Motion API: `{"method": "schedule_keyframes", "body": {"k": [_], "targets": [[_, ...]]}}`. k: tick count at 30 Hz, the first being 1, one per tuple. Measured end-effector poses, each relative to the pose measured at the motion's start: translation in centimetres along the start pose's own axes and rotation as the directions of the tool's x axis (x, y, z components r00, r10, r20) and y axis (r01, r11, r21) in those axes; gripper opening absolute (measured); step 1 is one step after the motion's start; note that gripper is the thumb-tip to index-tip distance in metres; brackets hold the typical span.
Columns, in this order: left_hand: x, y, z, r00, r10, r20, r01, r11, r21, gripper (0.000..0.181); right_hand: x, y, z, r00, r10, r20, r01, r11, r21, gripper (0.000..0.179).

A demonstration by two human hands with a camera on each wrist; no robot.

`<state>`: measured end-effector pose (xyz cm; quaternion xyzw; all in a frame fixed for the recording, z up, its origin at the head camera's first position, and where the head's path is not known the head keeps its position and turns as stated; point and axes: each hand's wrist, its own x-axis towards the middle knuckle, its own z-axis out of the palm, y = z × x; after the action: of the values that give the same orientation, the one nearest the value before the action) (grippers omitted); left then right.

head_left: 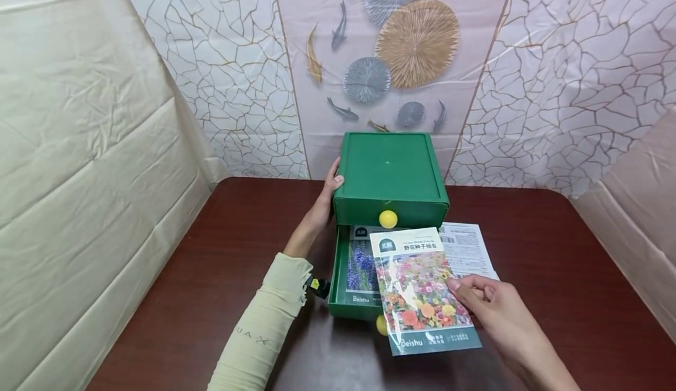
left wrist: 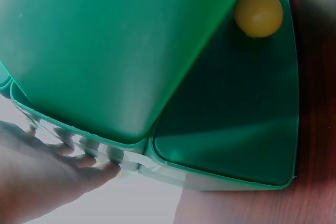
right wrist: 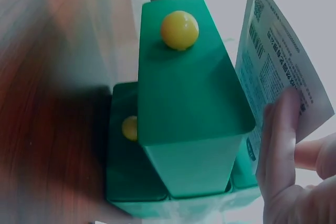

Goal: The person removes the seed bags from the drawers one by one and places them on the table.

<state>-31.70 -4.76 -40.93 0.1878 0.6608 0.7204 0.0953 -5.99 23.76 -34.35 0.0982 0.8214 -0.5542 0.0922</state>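
My right hand (head_left: 493, 306) pinches the right edge of a flower seed packet (head_left: 417, 297) between thumb and fingers. The packet, with a colourful flower photo, is held in front of the green drawer box (head_left: 388, 168) and overlaps its pulled-out lower drawer (head_left: 343, 309). Inside that drawer lies another seed packet (head_left: 361, 268) with purple flowers, partly covered. My left hand (head_left: 322, 197) rests against the box's left side, thumb near the top edge. In the left wrist view its fingers (left wrist: 89, 169) lie along the side wall. The right wrist view shows the held packet's printed back (right wrist: 273, 56).
White printed sheets or packets (head_left: 467, 247) lie on the dark table (head_left: 211, 297) right of the box. A yellow knob (head_left: 388, 219) sits on the closed upper drawer; the lower drawer's knob (head_left: 381, 324) is partly hidden. Patterned cloth (head_left: 237, 74) hangs behind.
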Motion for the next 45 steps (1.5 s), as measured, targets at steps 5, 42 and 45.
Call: {"method": "schedule_keyframes", "body": {"k": [5, 42, 45], "targets": [[-5.0, 7.5, 3.0, 0.999, 0.034, 0.021, -0.035, 0.999, 0.040, 0.085, -0.1, 0.5, 0.0, 0.994, 0.090, -0.068, -0.091, 0.996, -0.002, 0.034], [-3.9, 4.0, 2.9, 0.999, 0.028, -0.045, -0.030, 0.999, -0.045, 0.082, 1.1, 6.5, -4.4, 0.946, -0.031, -0.323, 0.170, 0.895, 0.411, 0.019], [-3.9, 4.1, 3.1, 0.999, 0.022, -0.044, -0.024, 0.999, -0.046, 0.080, 1.4, 6.9, -4.5, 0.940, -0.039, -0.339, 0.193, 0.880, 0.434, 0.021]]}}
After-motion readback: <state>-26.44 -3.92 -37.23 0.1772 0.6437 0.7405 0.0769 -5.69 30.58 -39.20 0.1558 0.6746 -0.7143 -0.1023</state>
